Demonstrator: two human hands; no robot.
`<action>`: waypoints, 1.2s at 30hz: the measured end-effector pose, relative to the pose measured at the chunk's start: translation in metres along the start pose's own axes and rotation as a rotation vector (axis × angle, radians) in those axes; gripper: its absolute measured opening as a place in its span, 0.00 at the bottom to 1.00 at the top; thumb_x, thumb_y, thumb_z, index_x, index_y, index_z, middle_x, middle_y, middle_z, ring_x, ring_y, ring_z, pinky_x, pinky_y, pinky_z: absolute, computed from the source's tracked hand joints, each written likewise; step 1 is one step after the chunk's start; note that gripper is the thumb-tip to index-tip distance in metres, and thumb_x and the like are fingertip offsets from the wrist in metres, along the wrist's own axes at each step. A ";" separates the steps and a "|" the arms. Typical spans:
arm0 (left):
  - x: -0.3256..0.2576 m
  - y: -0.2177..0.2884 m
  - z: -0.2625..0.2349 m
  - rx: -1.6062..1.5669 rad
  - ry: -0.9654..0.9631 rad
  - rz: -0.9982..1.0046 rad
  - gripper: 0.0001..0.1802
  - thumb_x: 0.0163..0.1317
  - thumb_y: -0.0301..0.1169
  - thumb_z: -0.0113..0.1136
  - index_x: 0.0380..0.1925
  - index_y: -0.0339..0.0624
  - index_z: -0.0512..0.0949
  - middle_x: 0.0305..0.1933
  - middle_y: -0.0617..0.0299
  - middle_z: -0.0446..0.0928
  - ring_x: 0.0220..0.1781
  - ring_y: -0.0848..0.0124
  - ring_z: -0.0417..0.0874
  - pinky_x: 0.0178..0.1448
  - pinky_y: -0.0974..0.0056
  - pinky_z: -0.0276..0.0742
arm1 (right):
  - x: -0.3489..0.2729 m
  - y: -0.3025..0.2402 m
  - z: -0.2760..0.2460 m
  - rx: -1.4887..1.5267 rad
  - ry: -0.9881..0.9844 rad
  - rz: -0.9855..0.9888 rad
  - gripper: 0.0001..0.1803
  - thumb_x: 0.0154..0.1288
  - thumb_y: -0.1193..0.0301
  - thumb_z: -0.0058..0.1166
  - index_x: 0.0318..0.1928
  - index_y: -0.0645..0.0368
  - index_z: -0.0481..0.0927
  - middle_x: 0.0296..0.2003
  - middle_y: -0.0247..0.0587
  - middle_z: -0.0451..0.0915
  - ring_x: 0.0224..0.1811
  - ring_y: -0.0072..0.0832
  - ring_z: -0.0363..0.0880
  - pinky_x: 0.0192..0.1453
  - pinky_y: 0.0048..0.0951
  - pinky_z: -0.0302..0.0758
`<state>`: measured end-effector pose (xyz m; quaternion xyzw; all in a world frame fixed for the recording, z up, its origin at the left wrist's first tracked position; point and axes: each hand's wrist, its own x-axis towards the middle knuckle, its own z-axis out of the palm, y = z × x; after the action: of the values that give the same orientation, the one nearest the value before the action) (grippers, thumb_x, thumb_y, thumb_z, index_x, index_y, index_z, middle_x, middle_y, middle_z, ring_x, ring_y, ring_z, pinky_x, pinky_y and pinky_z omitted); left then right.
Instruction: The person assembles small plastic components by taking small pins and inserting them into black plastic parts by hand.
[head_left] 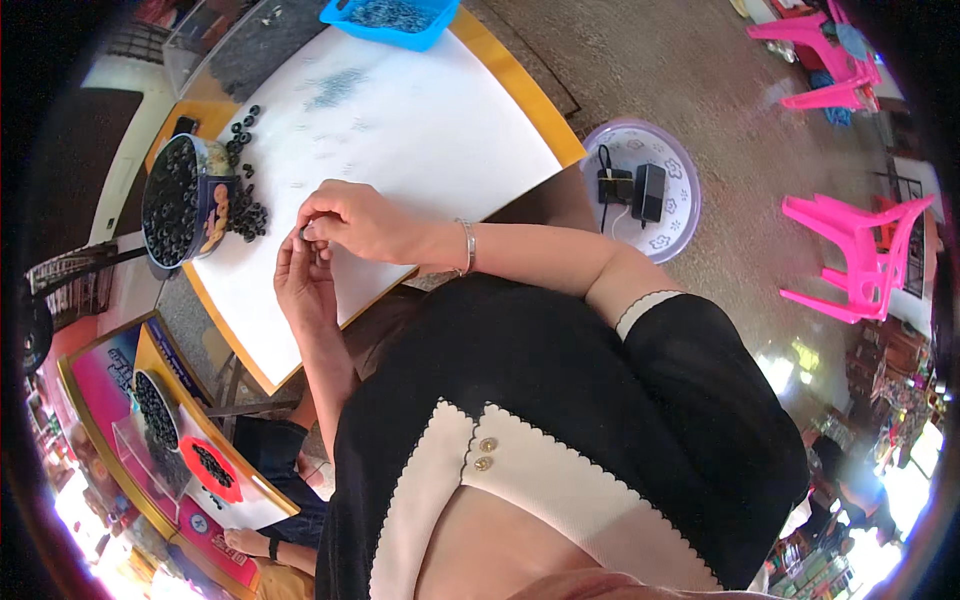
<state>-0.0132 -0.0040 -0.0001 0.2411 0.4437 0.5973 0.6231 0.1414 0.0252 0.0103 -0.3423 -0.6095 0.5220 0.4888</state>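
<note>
My left hand [305, 280] and my right hand [362, 222] meet above the near left part of a white-topped table [430, 130]. Between their pinched fingertips is a small black round part [305, 233], mostly covered by the fingers. A round tub [218, 215] full of similar black parts stands to the left of my hands. Loose black ring-like parts [245, 205] lie beside it on the table. Farther off, a patch of tiny thin metal pieces [340, 88] is spread on the white surface, with a few scattered closer to my hands.
A blue tray [405, 38] of thin metal pieces sits at the far edge, near a clear box [250, 50]. Right of the table is a lilac basin [690, 190] with black adapters. Pink chairs [850, 250] stand farther right. Another person's hand [245, 541] shows lower left.
</note>
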 end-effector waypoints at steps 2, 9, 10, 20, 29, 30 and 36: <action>0.001 -0.005 -0.007 -0.028 0.000 -0.019 0.10 0.68 0.27 0.52 0.46 0.32 0.74 0.41 0.55 0.78 0.36 0.70 0.80 0.40 0.69 0.77 | -0.001 -0.005 0.000 0.095 -0.007 0.086 0.07 0.64 0.77 0.51 0.41 0.65 0.77 0.33 0.42 0.75 0.33 0.29 0.79 0.41 0.27 0.75; -0.002 -0.002 -0.006 0.170 0.053 0.018 0.07 0.66 0.26 0.55 0.42 0.34 0.75 0.36 0.57 0.79 0.33 0.72 0.79 0.35 0.70 0.76 | -0.004 0.009 0.001 -0.428 0.057 -0.302 0.07 0.58 0.76 0.52 0.38 0.59 0.78 0.33 0.42 0.77 0.38 0.38 0.77 0.43 0.36 0.73; -0.003 -0.001 -0.006 0.171 0.054 0.014 0.07 0.66 0.26 0.55 0.42 0.34 0.75 0.36 0.57 0.79 0.33 0.72 0.79 0.35 0.70 0.76 | -0.005 0.008 -0.001 -0.498 -0.010 -0.325 0.07 0.57 0.76 0.52 0.37 0.57 0.79 0.34 0.41 0.78 0.37 0.39 0.77 0.43 0.37 0.73; -0.002 0.006 -0.016 -0.008 -0.075 -0.114 0.12 0.70 0.28 0.50 0.47 0.31 0.73 0.37 0.58 0.79 0.33 0.74 0.78 0.37 0.72 0.74 | 0.005 0.006 0.002 -0.353 -0.007 -0.453 0.08 0.58 0.74 0.53 0.39 0.57 0.80 0.37 0.42 0.76 0.44 0.40 0.74 0.48 0.36 0.71; -0.005 0.003 -0.018 -0.185 -0.190 -0.211 0.16 0.64 0.28 0.57 0.48 0.29 0.73 0.38 0.55 0.79 0.37 0.71 0.79 0.40 0.70 0.76 | -0.001 -0.004 -0.001 -0.320 -0.109 -0.216 0.12 0.58 0.74 0.55 0.43 0.58 0.80 0.40 0.42 0.75 0.46 0.37 0.73 0.51 0.34 0.71; -0.005 0.002 -0.020 -0.204 -0.174 -0.179 0.15 0.64 0.28 0.57 0.48 0.29 0.73 0.38 0.54 0.79 0.37 0.70 0.79 0.40 0.70 0.76 | 0.000 -0.004 -0.001 -0.327 -0.075 -0.221 0.11 0.58 0.74 0.55 0.43 0.58 0.80 0.38 0.42 0.76 0.43 0.37 0.73 0.49 0.34 0.71; 0.004 0.008 -0.020 -0.279 -0.043 -0.013 0.12 0.64 0.26 0.56 0.45 0.30 0.74 0.39 0.52 0.78 0.37 0.70 0.79 0.41 0.69 0.78 | 0.052 0.011 -0.020 -0.727 0.065 -0.267 0.08 0.57 0.75 0.57 0.40 0.58 0.81 0.32 0.40 0.77 0.34 0.33 0.76 0.40 0.31 0.73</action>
<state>-0.0343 -0.0031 -0.0043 0.1618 0.3444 0.6437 0.6639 0.1443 0.0816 0.0117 -0.4272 -0.7782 0.1924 0.4182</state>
